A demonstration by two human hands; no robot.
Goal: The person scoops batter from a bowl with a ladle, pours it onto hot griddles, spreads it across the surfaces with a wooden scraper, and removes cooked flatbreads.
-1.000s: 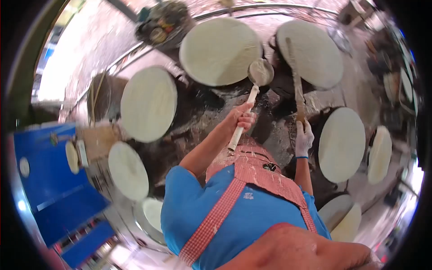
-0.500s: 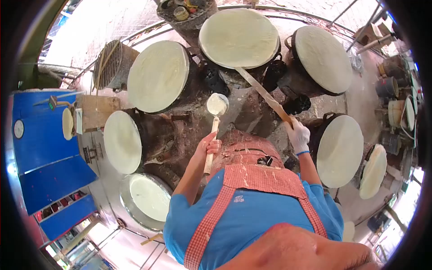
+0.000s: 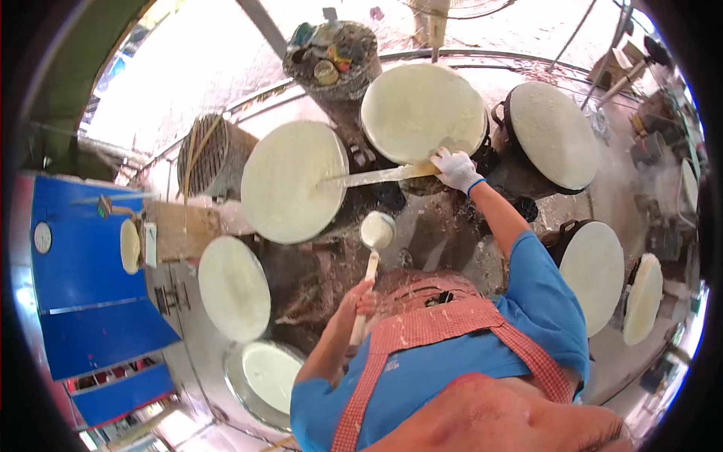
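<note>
I am holding a long flat wooden spatula in my gloved right hand, my fingers wrapped around its near end; its far tip is lying on the white sheet of the round steamer just left of centre. My bare left hand is gripping the pale handle of a ladle, fingers curled shut around it, and its bowl is holding white batter, hovering over the dark wet worktop between the steamers. I am counting six steamers topped with white sheets around me: the one under the spatula, one behind it beside my right hand, one at far right back, one low on the left, and two on my right. One metal basin of batter is sitting near my left elbow. One woven basket is standing at the back left.
</note>
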